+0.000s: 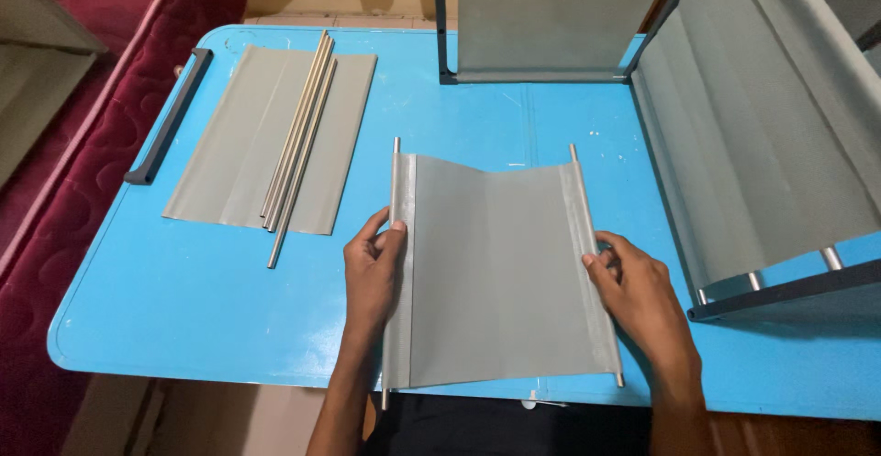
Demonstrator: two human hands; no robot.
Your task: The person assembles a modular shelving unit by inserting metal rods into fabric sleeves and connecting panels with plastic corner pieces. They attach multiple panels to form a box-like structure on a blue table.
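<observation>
A grey cloth sheet (496,272) lies flat on the blue desk (184,300), right in front of the person. A thin metal rod runs inside each long side of it. The left rod (396,158) and the right rod (574,153) poke out at the far end and also at the near end. The sheet's long way runs from the person toward the far side of the desk, and it leans a little to the right at the near end.

The left hand (372,272) pinches the left edge of the sheet, thumb on top and fingers curled at the edge. The right hand (638,291) pinches the right edge the same way. Each hand is about halfway along its rod, so both are just as close to the sheet.

To the left, well apart, lies another grey sheet (229,144) with a bunch of loose rods (298,144) on top. A dark bar (170,116) lies near the desk's left edge. A half-built cloth shelf (752,126) stands on the right.
</observation>
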